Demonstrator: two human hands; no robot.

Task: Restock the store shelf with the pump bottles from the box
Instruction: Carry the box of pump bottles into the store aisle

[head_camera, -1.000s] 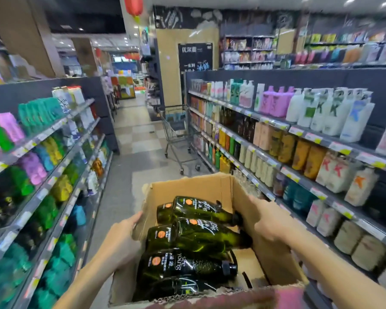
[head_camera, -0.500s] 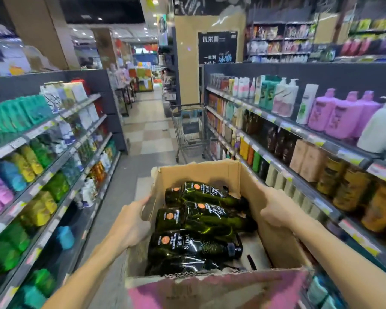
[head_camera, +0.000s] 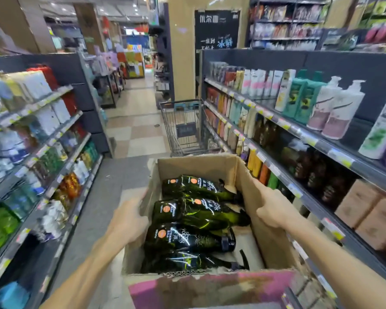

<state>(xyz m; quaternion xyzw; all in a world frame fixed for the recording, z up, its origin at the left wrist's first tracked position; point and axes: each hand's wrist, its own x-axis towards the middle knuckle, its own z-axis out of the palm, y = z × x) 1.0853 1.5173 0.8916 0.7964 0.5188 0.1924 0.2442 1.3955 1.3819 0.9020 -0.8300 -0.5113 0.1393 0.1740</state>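
An open cardboard box (head_camera: 265, 221) is carried in front of me at waist height. Inside it lie several dark green pump bottles (head_camera: 187, 210) on their sides, with orange dots and white lettering. My left hand (head_camera: 127, 219) grips the box's left wall. My right hand (head_camera: 274, 208) grips the right wall from outside. The store shelf (head_camera: 299, 132) on my right holds rows of shampoo and lotion bottles, with dark bottles on its middle tier.
A metal shopping cart (head_camera: 185, 128) stands in the aisle just beyond the box, against the right shelf. Another stocked shelf (head_camera: 54, 139) lines the left side. A grey floor strip runs between them towards a tiled crossing.
The view has advanced down the aisle with the box; the cart and the right shelf's products are closer. Both hands keep the same grip on the box.
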